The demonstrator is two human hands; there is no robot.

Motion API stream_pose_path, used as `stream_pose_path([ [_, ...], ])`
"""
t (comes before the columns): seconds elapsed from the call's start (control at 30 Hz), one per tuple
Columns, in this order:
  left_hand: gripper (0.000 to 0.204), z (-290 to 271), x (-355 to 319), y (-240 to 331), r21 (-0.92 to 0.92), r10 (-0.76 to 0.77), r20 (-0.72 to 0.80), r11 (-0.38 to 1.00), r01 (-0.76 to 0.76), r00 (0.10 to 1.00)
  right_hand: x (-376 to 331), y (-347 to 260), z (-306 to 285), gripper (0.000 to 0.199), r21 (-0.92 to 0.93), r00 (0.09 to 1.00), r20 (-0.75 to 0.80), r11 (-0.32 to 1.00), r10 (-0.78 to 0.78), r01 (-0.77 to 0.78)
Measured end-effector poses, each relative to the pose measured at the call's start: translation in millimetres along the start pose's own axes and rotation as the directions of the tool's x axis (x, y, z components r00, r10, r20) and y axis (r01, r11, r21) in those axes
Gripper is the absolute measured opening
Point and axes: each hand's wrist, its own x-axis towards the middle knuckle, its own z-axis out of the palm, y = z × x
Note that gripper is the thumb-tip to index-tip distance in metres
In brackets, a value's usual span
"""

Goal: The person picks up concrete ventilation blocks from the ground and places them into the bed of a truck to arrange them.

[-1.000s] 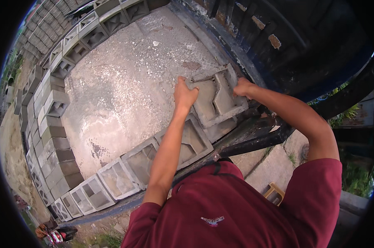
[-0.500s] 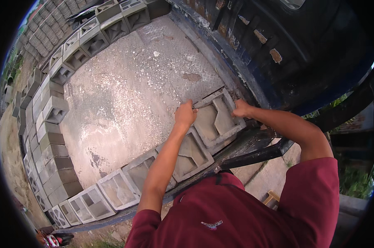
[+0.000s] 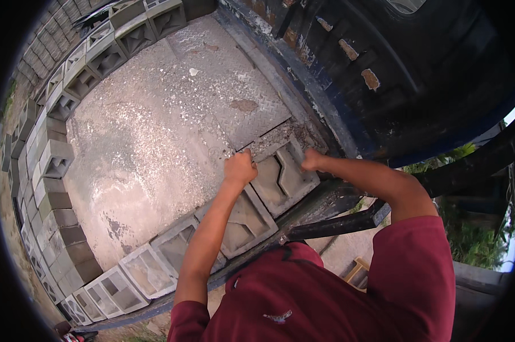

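Observation:
A grey concrete breeze block with a wavy divider inside lies at the right end of a row along the near edge of a worn metal truck bed. My left hand is closed on its far left corner, with the fingertips partly hidden. Around the block's right end, my right hand is closed too, its fingers bent over the rim. A similar block sits directly to its left. Grit and rubble show between the held block and the raised edge of the floor plate.
More patterned blocks line the far side, and plain grey blocks are stacked at the left. A dark, rust-patched panel rises at the right. A black bar runs close to my waist.
The held block has shifted a little toward me, baring a strip of rubble beyond it. Both hands moved with it and keep their grip. The whole view has swung slightly right.

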Motion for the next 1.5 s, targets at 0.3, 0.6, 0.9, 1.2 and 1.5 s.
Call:
stream_pose_path([
  [0.3, 0.041, 29, 9, -19, -0.097, 0.14, -0.007, 0.985, -0.14, 0.99, 40, -1, -7, 0.058, -0.261, 0.912, -0.139, 0.903, -0.385, 0.341],
  [0.6, 0.039, 43, 4, -14, -0.043, 0.21, 0.064, 0.977, -0.208, 0.976, 5, -3, -10, 0.062, -0.24, 0.976, -0.024, 0.949, -0.218, 0.206],
  [0.9, 0.043, 68, -21, -10, -0.052, 0.178, -0.052, 0.982, -0.181, 0.983, -14, -6, -32, 0.052, -0.107, 0.961, 0.261, 0.987, -0.089, 0.121],
  [1.2, 0.062, 41, -38, -2, -0.086, -0.033, 0.096, 0.995, 0.041, 0.995, -41, -60, -56, 0.036, -0.59, 0.939, 0.041, 0.751, -0.341, 0.298],
  [1.5, 0.033, -29, -167, -72, -0.191, -0.244, -0.439, 0.966, 0.176, 0.865, -117, -183, -51, 0.02, -0.72, 0.678, -0.017, 0.48, -0.735, 0.501],
])
